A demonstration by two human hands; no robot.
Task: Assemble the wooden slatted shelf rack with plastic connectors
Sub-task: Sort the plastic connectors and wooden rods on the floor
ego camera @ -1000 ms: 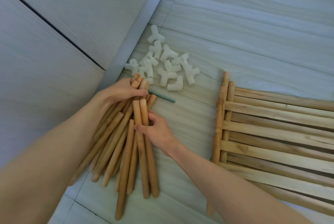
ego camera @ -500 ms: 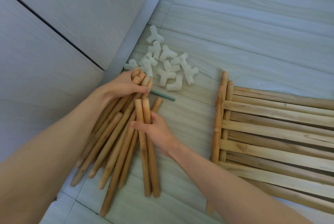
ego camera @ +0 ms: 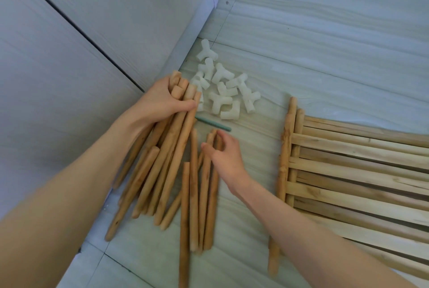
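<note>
Left hand (ego camera: 162,101) grips the far ends of a fanned dowel bundle (ego camera: 160,162); right hand (ego camera: 222,155) pinches 2 dowels (ego camera: 210,190) lying on the floor (ego camera: 325,55). White connectors (ego camera: 222,85) pile just beyond, a green rod (ego camera: 213,124) between. Slatted panels (ego camera: 359,171) lie right. Since earlier, the bundle has fanned wider.

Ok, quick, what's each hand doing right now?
Left hand: grips the top ends of a bundle of dowels.
Right hand: fingers curled round two dowels on the floor.
</note>
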